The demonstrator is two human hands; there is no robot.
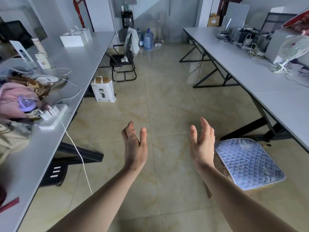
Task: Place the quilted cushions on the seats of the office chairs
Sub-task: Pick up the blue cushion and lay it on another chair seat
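A blue-grey quilted cushion (249, 163) lies flat at the lower right, just right of my right hand; what it rests on is hidden under it. My left hand (134, 146) and my right hand (202, 144) are both raised over the tiled floor, palms facing each other, fingers apart, holding nothing. A black office chair (123, 59) stands far off beside the left table, with a pale garment draped over its backrest and its seat bare.
Long grey tables run along both sides: the left table (80, 64) holds clothes, a power strip and white boxes, the right table (250, 67) a fan and electronics. A white paper bag (103, 89) stands on the floor. Water jugs (148, 39) stand at the back.
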